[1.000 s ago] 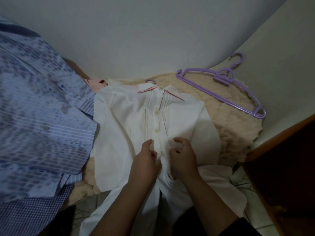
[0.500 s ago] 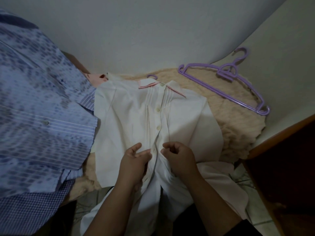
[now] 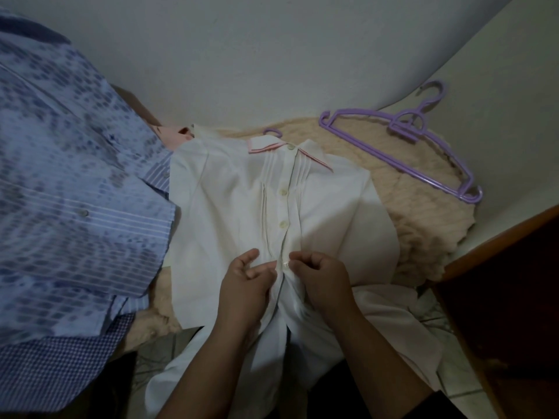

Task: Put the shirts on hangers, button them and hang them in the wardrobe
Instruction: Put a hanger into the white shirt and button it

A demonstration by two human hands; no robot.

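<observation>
Centrally, white shirt [image 3: 230, 219] lies front-up on a beige blanket [image 3: 423, 225], collar toward the wall, lower part hanging off the near edge. Purple hook [image 3: 273, 133] shows just above the collar. Three buttons [image 3: 283, 193] along the front strip look fastened. Left hand [image 3: 246, 287] and right hand [image 3: 322, 278] meet at the strip below them, fingers curled, each pinching the cloth on its own side; a fourth button sits at the right fingertips. Whether it is through its hole, cannot tell. Spare purple hangers [image 3: 402, 158] lie on the blanket to the right, well apart from the shirt, near the wall corner. Blue patterned shirts [image 3: 69, 189] are heaped on the left, overlapping the white shirt's edge. Brown wooden furniture [image 3: 508, 297] at far right.
</observation>
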